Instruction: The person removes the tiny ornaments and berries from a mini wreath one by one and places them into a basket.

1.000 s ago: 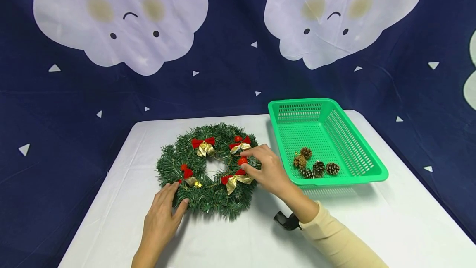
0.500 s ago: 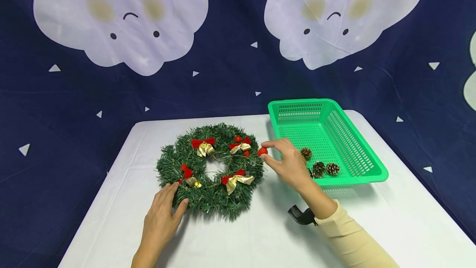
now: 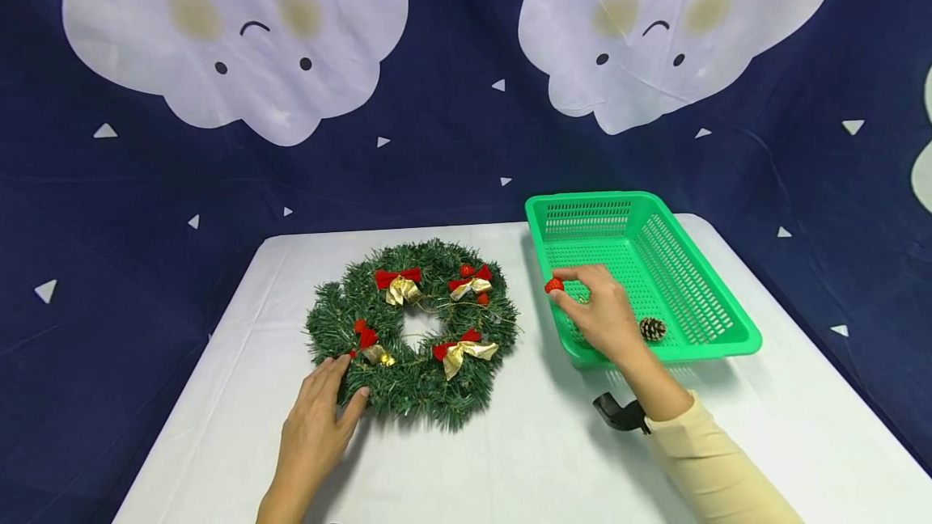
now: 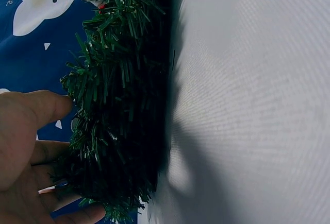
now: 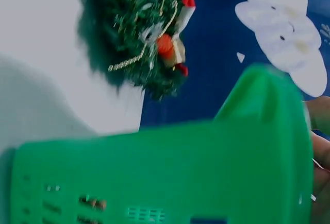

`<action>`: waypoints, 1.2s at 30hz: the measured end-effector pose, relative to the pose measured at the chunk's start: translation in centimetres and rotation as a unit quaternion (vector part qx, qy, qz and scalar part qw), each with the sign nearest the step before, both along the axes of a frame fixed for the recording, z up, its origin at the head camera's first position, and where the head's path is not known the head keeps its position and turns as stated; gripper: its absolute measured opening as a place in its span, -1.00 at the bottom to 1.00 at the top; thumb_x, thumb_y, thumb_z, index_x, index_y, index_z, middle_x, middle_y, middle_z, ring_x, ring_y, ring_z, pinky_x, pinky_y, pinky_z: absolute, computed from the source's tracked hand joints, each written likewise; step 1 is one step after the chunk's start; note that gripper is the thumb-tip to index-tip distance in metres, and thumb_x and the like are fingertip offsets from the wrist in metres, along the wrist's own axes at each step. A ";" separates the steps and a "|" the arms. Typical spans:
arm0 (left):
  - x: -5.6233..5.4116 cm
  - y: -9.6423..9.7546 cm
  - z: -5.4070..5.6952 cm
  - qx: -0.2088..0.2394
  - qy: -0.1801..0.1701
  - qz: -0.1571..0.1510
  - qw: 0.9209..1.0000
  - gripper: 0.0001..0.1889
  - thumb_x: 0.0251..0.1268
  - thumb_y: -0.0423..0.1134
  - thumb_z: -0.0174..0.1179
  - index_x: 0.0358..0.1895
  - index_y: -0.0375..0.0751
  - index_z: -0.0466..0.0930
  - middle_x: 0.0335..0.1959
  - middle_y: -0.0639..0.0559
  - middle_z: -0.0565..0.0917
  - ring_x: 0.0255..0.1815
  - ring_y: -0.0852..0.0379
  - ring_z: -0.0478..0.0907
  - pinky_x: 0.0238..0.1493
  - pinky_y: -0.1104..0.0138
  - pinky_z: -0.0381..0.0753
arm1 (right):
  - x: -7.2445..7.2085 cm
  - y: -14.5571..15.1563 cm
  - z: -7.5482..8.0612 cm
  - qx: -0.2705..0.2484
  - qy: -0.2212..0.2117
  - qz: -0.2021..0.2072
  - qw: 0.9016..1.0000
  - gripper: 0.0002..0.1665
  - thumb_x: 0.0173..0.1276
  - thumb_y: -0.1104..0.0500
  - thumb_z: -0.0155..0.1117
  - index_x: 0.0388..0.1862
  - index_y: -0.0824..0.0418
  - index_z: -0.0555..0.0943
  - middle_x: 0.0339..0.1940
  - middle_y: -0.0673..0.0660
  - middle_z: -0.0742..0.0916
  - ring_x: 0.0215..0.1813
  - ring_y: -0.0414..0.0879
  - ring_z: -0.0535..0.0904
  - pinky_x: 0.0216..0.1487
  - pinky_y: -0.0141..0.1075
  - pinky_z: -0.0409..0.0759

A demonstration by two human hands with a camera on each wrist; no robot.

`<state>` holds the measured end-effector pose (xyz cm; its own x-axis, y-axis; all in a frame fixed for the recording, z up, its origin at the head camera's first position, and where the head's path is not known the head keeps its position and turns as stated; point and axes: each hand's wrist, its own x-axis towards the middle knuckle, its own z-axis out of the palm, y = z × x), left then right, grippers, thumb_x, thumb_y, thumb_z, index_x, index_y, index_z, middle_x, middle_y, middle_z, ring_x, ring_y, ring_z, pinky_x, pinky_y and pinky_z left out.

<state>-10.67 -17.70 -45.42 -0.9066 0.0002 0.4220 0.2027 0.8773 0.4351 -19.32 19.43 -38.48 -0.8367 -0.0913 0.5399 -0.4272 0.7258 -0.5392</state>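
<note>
My right hand [image 3: 599, 310] is over the left side of the green plastic basket [image 3: 692, 261]. Between thumb and index finger it pinches a small red ball ornament [image 3: 554, 285]. In the right wrist view the basket's wall hides most of that hand. The green tinsel wreath [image 3: 429, 390] lies on the table, dressed with red-and-gold bows [image 3: 398, 285] and a few red balls [image 3: 466, 271]. My left hand [image 3: 315, 419] rests against its near left edge, fingers loosely spread. In the left wrist view, thumb and fingers [image 4: 49, 105] touch the green strands.
A pinecone [image 3: 652, 329] lies in the basket; my right hand hides the others. The basket stands on the right of the white-covered table [image 3: 480, 467]. A black curved piece [image 3: 617, 412] sits at the right wrist. Behind hangs a dark blue cloth [image 3: 451, 103] with clouds.
My right hand has moved right from the wreath to the basket, carrying the red ball ornament off with it. The left hand and the wreath have stayed in place.
</note>
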 end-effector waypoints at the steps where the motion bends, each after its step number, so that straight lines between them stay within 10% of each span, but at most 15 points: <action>1: 0.0 0.0 0.0 0.000 0.000 0.000 1.000 -0.41 0.21 -0.11 0.24 0.27 -0.33 0.40 0.24 -0.29 0.49 0.29 -0.19 0.36 0.12 -0.14 0.48 | 0.0 0.3 0.0 0.001 -0.005 -0.005 1.000 -0.66 0.18 0.19 0.38 -0.03 0.17 0.66 -0.11 0.14 0.74 -0.09 0.00 0.55 -0.19 -0.17 0.54; 36: 0.0 0.0 0.1 -0.001 -0.023 0.003 1.000 -0.40 0.24 -0.08 0.22 0.29 -0.30 0.38 0.27 -0.28 0.46 0.32 -0.18 0.34 0.13 -0.15 0.47 | -2.5 7.0 -1.2 0.009 -0.179 -0.047 0.983 -0.61 0.31 0.06 0.26 0.05 0.20 0.59 0.01 0.25 0.71 0.14 0.24 0.55 -0.01 0.05 0.58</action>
